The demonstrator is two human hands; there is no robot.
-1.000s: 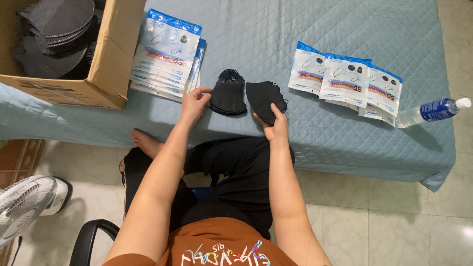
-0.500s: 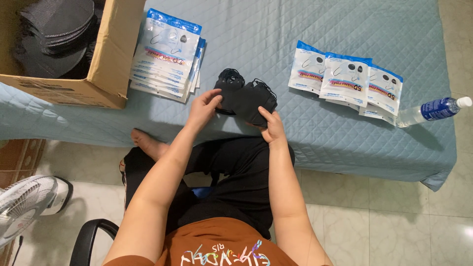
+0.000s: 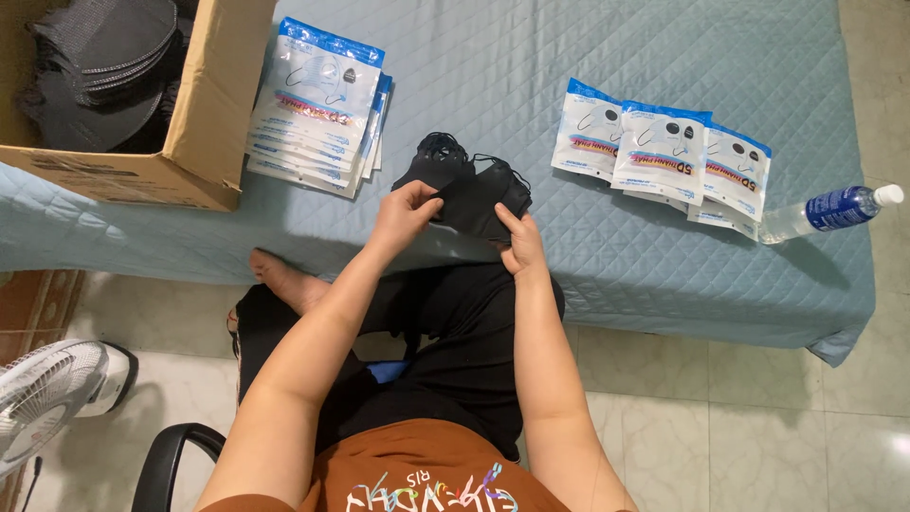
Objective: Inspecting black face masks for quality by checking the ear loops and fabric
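While pinched: black masks (image 3: 474, 194) between hands (both).

You've got two stacks of sealed mask packets (image 3: 318, 104) (image 3: 664, 152), one cardboard box (image 3: 204, 123), one water bottle (image 3: 829, 210). One fan (image 3: 47, 398), one bunch of black masks (image 3: 469, 190) in hand.

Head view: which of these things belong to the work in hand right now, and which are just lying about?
In hand:
- black masks, held by left hand and right hand
- stack of flat pouches
- three pouches in a row
- cardboard box holding more black masks

Lying about:
- water bottle on the blue quilt
- fan
- chair arm
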